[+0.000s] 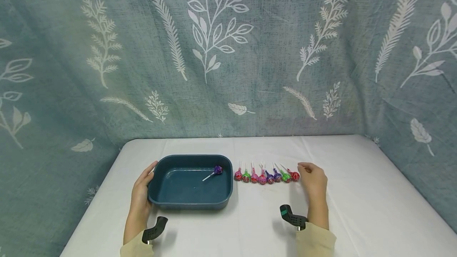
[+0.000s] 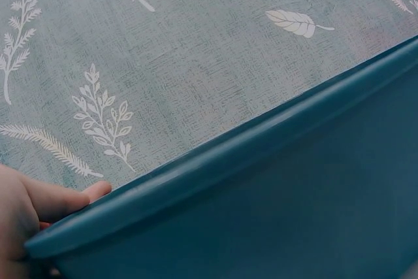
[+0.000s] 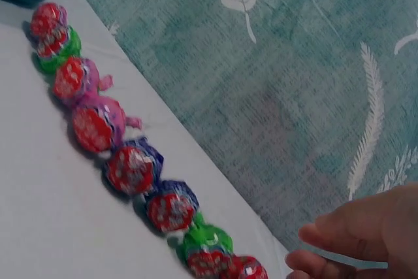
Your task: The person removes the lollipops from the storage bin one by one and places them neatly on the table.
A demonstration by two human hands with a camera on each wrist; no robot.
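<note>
My left hand (image 1: 141, 193) rests along the left side of a dark blue rectangular bin (image 1: 194, 206), its fingers against the outer wall near the rim. Inside, toward the far right corner, lies a purple-wrapped lollipop (image 1: 218, 169), stick pointing to the near left. To the bin's right, several wrapped lollipops (image 3: 134, 166) form a row, sticks pointing away from me. A red lollipop (image 1: 294, 176) closes the row on the right, with a green one (image 1: 286, 177) beside it. Just past that red one is my right hand (image 1: 315, 177), fingers loosely bent, nothing visible between thumb and fingers.
The things sit on a white-covered table (image 1: 257, 225). Behind it hangs a grey-green curtain (image 1: 264, 50) with white leaf prints, which also runs down both sides. A black device is strapped at each wrist, the left one (image 1: 155, 230) close to the bin's near left corner.
</note>
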